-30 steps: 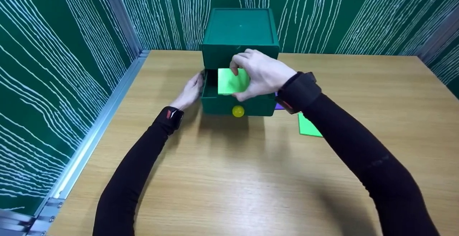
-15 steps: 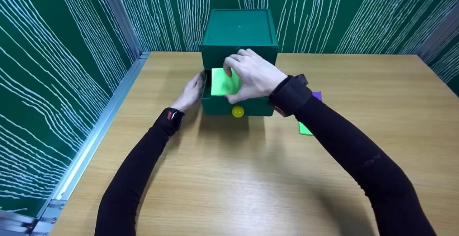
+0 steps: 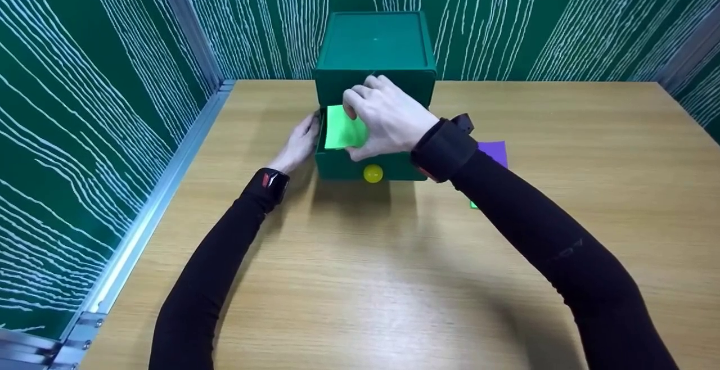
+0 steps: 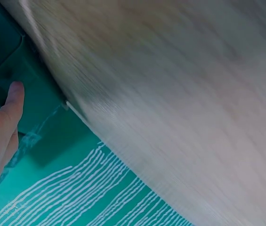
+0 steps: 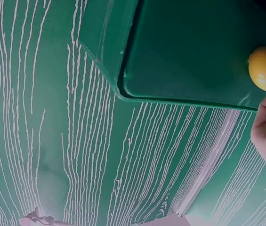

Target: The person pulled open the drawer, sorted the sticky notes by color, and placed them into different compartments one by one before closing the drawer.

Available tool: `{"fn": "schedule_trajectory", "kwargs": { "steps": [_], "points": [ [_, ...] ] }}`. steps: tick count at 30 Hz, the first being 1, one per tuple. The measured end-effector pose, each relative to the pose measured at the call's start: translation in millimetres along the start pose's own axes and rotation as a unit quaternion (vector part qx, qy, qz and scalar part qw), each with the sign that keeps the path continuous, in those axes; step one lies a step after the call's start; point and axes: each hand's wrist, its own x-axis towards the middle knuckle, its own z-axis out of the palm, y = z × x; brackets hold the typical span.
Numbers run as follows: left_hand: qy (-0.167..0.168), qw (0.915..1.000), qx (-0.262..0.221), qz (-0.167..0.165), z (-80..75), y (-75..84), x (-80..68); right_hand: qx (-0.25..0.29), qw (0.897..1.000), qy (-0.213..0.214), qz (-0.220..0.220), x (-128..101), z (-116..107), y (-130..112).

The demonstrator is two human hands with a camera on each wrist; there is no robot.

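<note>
Pinching a thin, bright green square sheet between the thumb and curled fingers of the right hand, right over the pulled-out lower drawer of a dark green, box-shaped cabinet. Cannot tell from above whether touching the drawer's rim or hanging clear of it. Resting the left hand against the left side of the cabinet, fingers fairly straight and curled round nothing. Low in the middle of the drawer front, a round yellow knob. On a green panel in the right wrist view, a rounded orange-yellow knob, just beside the right fingers. Over to the right on the pale wood-grain table, partly hidden by the black right sleeve, a flat purple piece and, nearer the front edge, a mere sliver of a bright green piece.
</note>
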Motion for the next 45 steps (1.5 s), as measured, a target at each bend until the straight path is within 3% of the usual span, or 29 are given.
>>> {"fn": "schedule_trajectory", "kwargs": {
  "steps": [5,18,24,27,31,33,38,42,45],
  "points": [
    [-0.004,0.9995,-0.027,-0.012,3.4,2.1,-1.3,-0.001,1.000,0.006,-0.012,-2.4,0.9,0.5],
    [-0.001,1.0000,0.003,0.000,5.1,1.3,2.0,0.049,0.997,-0.001,-0.057,-26.2,-14.5,7.6],
    [0.010,0.9999,0.003,-0.001,2.1,1.9,0.7,0.060,0.992,0.056,-0.092,-61.3,-27.1,18.2],
    [0.013,0.9998,0.012,-0.001,0.2,3.1,0.6,0.081,0.988,0.092,-0.088,-84.2,-33.2,30.1],
    [0.019,0.9991,0.036,-0.010,-2.2,4.2,-0.3,0.108,0.987,0.110,-0.052,-120.0,-35.1,53.4],
    [0.024,0.9983,0.049,-0.019,-3.2,4.5,-1.1,0.100,0.990,0.098,-0.017,-139.1,-30.6,65.8],
    [0.027,0.9969,0.068,-0.030,-3.5,4.2,-1.5,0.092,0.990,-0.001,0.110,-185.5,-7.1,92.4],
    [0.023,0.9973,0.063,-0.031,-1.2,3.1,-1.1,0.121,0.970,-0.090,0.192,-215.8,13.8,106.0],
    [0.022,0.9976,0.059,-0.029,1.2,2.7,-0.5,0.144,0.960,-0.129,0.200,-233.4,26.8,109.8]
  ]
}}
